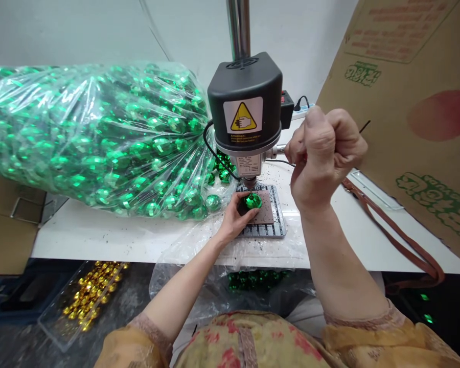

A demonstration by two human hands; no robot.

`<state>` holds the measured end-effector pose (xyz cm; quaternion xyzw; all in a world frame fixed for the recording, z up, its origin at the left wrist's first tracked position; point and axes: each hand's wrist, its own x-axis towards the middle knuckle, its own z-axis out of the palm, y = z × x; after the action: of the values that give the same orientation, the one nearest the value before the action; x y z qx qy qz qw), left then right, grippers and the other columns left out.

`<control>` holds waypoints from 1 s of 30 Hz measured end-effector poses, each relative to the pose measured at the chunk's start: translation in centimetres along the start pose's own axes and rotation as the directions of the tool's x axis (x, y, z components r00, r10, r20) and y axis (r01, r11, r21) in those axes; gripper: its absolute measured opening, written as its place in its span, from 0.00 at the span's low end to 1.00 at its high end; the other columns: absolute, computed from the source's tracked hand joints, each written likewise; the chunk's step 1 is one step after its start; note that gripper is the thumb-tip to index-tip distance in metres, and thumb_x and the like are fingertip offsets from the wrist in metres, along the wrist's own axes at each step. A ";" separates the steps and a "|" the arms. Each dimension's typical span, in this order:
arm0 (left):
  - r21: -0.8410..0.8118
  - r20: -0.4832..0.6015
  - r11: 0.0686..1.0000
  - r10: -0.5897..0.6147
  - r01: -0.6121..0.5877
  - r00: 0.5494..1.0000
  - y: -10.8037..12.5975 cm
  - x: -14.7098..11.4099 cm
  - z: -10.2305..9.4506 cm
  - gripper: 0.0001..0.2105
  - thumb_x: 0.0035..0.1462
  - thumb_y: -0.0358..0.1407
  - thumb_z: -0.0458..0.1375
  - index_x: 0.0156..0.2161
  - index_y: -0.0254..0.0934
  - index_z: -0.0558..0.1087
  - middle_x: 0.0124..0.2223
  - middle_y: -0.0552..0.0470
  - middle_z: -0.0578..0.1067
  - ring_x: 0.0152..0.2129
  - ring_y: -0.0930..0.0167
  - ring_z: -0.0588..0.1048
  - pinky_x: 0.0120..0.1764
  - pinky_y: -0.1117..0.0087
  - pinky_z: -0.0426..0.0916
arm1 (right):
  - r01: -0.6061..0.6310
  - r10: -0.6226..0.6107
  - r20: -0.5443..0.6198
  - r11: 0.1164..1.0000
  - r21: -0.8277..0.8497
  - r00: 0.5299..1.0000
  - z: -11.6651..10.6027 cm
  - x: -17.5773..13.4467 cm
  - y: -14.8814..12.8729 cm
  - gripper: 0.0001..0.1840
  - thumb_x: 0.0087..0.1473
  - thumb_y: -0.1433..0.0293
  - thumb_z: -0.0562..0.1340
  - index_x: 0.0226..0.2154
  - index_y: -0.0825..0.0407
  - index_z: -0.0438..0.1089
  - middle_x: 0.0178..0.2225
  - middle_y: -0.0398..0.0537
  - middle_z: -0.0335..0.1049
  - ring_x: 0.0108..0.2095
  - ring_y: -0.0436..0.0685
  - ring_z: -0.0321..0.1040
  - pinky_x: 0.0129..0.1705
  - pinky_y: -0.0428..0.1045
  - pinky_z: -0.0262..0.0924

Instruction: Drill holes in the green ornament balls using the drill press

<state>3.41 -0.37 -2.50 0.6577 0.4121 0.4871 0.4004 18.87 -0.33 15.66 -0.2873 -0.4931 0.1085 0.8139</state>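
A shiny green faceted ball (253, 200) rests on a pinkish board (267, 212) on the slotted metal base of a small bench drill press (245, 97). My left hand (237, 214) grips this ball between thumb and fingers, right under the drill's chuck (249, 182). To the right of the drill head, my right hand (324, 153) is closed around the feed handle (279, 150), most of which the fingers hide. Whether the drill tip touches the ball I cannot tell. Dark crumbs lie scattered around the base.
A large clear plastic bag (99, 138) full of green balls lies on the left of the white table (99, 237). Cardboard boxes (417, 128) stand on both sides. A brown strap (394, 230) hangs over the right edge. Below, a clear bin (57, 327) holds gold balls.
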 end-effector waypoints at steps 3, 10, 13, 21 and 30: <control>-0.032 -0.013 0.999 -0.009 0.009 1.000 0.3 0.0 0.2 0.26 0.54 0.50 0.70 0.52 0.39 0.69 0.47 0.46 0.77 0.45 0.63 0.77 0.50 0.60 0.72 | 0.002 -0.002 0.019 1.000 0.000 1.000 -0.1 -0.1 -0.1 0.25 0.63 0.54 0.59 0.21 0.46 0.51 0.19 0.39 0.48 0.20 0.49 0.49 0.27 0.52 0.54; -0.027 0.008 1.000 -0.011 0.012 1.000 0.2 0.0 0.2 0.27 0.55 0.51 0.69 0.53 0.39 0.68 0.49 0.45 0.77 0.46 0.63 0.77 0.52 0.59 0.72 | 0.071 -0.069 -0.018 0.989 0.128 0.997 -0.2 -0.7 0.2 0.27 0.61 0.60 0.62 0.21 0.48 0.45 0.16 0.37 0.41 0.17 0.47 0.42 0.23 0.52 0.42; -0.018 0.011 1.000 -0.008 0.008 1.000 -0.1 -0.1 0.1 0.27 0.56 0.50 0.69 0.53 0.40 0.68 0.49 0.45 0.76 0.47 0.63 0.76 0.53 0.60 0.72 | 0.108 -0.105 -0.031 0.987 0.116 0.994 -0.3 -1.2 0.6 0.29 0.62 0.60 0.61 0.21 0.49 0.43 0.16 0.37 0.40 0.17 0.45 0.42 0.24 0.50 0.41; -0.015 -0.003 1.000 0.017 -0.017 1.000 0.0 -0.2 0.2 0.26 0.56 0.49 0.69 0.54 0.40 0.69 0.50 0.46 0.76 0.48 0.62 0.76 0.54 0.59 0.71 | 0.187 -0.181 -0.066 0.977 0.103 0.981 -0.6 -1.9 1.2 0.27 0.61 0.62 0.61 0.19 0.50 0.46 0.15 0.36 0.43 0.16 0.44 0.43 0.23 0.49 0.42; -0.008 -0.012 1.000 0.028 -0.028 1.000 -0.1 -0.2 0.2 0.26 0.56 0.50 0.70 0.53 0.39 0.70 0.50 0.46 0.76 0.47 0.62 0.76 0.53 0.59 0.72 | 0.284 -0.272 -0.084 0.937 0.204 0.959 -0.5 -2.2 2.3 0.27 0.60 0.70 0.61 0.19 0.52 0.43 0.15 0.35 0.39 0.15 0.42 0.38 0.20 0.47 0.38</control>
<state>3.53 -0.54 -2.74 0.6587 0.4031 0.4985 0.3938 18.46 0.31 12.53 -0.1284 -0.4917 0.0369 0.8605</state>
